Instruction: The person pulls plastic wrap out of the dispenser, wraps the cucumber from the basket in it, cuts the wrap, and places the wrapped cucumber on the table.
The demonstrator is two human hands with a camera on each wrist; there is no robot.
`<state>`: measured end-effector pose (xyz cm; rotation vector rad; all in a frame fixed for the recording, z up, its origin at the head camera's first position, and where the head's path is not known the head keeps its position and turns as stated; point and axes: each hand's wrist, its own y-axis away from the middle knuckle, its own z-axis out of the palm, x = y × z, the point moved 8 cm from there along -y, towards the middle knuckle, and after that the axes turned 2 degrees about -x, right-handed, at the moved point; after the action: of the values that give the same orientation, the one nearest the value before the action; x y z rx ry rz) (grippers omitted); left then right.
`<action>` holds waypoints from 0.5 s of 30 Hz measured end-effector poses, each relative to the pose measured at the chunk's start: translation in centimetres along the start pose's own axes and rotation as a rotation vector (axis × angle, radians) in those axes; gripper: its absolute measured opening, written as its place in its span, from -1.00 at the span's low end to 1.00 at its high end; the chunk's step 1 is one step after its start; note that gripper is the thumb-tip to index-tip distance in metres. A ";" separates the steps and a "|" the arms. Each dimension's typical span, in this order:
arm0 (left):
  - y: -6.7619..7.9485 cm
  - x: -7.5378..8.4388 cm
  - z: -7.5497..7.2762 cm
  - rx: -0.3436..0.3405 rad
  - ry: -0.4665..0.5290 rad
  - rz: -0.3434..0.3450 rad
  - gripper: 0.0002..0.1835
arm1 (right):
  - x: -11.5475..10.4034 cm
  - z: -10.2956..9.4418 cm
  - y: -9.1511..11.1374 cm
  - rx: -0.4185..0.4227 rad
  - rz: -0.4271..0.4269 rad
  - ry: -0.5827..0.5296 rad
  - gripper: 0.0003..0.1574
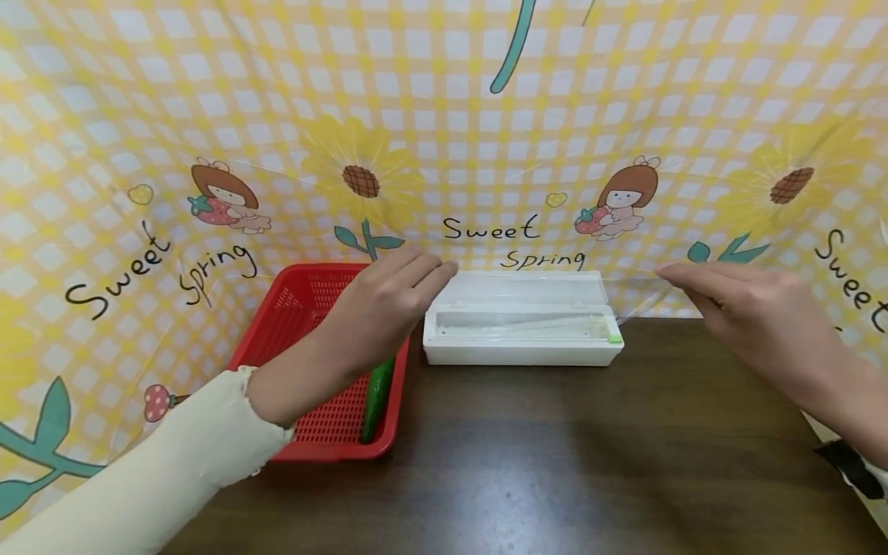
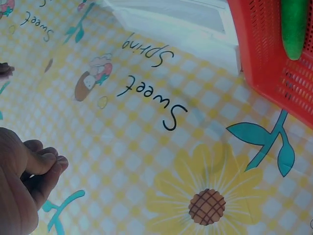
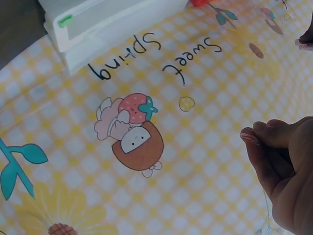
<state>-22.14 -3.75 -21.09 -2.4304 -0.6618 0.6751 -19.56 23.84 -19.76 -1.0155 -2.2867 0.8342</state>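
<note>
Clear plastic wrap [image 1: 634,299] stretches between my two raised hands, showing mainly as a faint sheen and creases by the right one. My left hand [image 1: 385,304] pinches its left end between thumb and fingertips, above the red basket's right side. Out to the right, my right hand [image 1: 759,324] pinches the other end. Between and beyond them stands a white wrap dispenser box [image 1: 520,355], lid raised at the back, with a green slider [image 1: 614,338] at its right end. In the wrist views, the left hand [image 2: 29,176] and right hand [image 3: 281,164] both have fingertips pressed together.
A red perforated basket [image 1: 397,408] stands left of the dispenser, partly behind my left forearm. Inside it lies a long green cucumber [image 1: 377,397]. The dark wooden table [image 1: 513,455] meets a yellow checked cloth [image 1: 472,169] hanging at the back and left.
</note>
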 end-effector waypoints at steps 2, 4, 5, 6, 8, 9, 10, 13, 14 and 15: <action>0.0 0.1 -0.5 0.015 0.006 0.006 -0.70 | -0.1 -0.4 -0.1 0.008 -0.006 0.013 -0.35; 0.0 0.3 -1.0 0.029 0.015 0.008 -0.70 | -0.2 -0.9 -0.1 0.003 -0.001 0.017 -0.36; 0.0 0.4 -1.3 0.036 0.018 0.009 -0.70 | -0.3 -1.1 -0.1 -0.015 0.002 0.025 -0.36; 0.0 0.5 -1.7 0.044 0.026 0.009 -0.70 | -0.4 -1.4 -0.1 -0.014 0.003 0.032 -0.37; -0.1 0.6 -2.3 0.066 0.035 0.010 -0.70 | -0.7 -2.1 0.0 -0.006 0.015 0.047 -0.39; -0.1 0.7 -2.7 0.076 0.038 0.011 -0.70 | -0.9 -2.5 0.0 0.010 0.022 0.044 -0.39; -0.1 0.8 -3.0 0.086 0.039 0.014 -0.70 | -1.1 -2.9 -0.1 0.018 0.026 0.047 -0.41; 0.0 1.1 -3.9 0.112 0.038 0.021 -0.70 | -1.6 -4.0 -0.1 0.049 0.036 0.042 -0.45; 0.0 1.2 -4.2 0.120 0.039 0.023 -0.70 | -1.4 -4.1 0.1 0.044 0.044 0.034 -0.45; 0.1 1.3 -4.5 0.123 0.040 0.022 -0.70 | -0.9 -3.9 0.6 0.014 0.043 0.035 -0.47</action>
<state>-18.52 -4.62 -18.21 -2.3348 -0.5621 0.6539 -16.16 24.73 -17.70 -1.0678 -2.2337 0.8422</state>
